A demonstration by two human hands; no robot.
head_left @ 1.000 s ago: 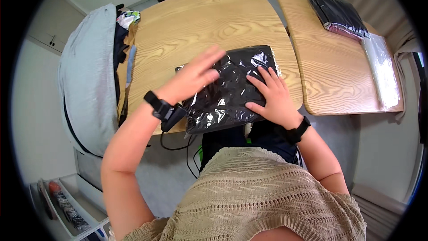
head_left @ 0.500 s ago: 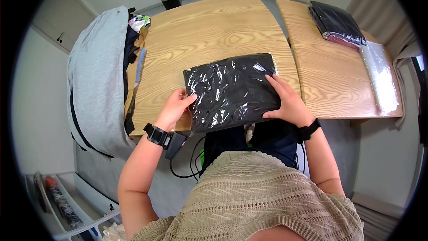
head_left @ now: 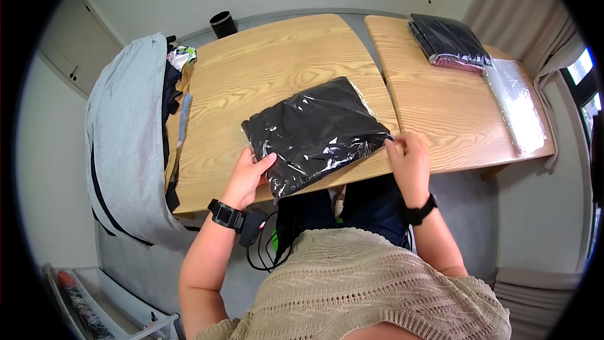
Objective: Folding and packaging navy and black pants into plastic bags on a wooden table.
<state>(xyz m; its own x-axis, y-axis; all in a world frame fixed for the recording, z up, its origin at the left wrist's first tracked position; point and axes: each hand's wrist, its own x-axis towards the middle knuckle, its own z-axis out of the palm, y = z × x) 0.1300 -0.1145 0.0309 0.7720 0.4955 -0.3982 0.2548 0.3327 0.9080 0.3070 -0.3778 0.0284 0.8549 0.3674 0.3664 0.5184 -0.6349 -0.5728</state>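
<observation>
A folded black garment in a clear plastic bag [head_left: 318,129] lies tilted at the front of the wooden table, its near left corner reaching past the edge. My left hand [head_left: 246,173] grips its left side, thumb on top and the other fingers beneath. At the bag's right corner, my right hand [head_left: 409,158] pinches the plastic between thumb and fingers. Clear film sticks out beyond the garment along the right side.
Grey cloth [head_left: 129,132] covers a pile of clothes at the left of the table [head_left: 264,56]. On the second table [head_left: 434,104] at right lie bagged dark garments [head_left: 450,41] and a stack of clear plastic bags [head_left: 516,107]. A black bin [head_left: 223,25] stands behind.
The bag has turned counterclockwise, its right end swinging away from me. My right hand has moved from lying spread on top to pinching the right corner. My left hand keeps its hold.
</observation>
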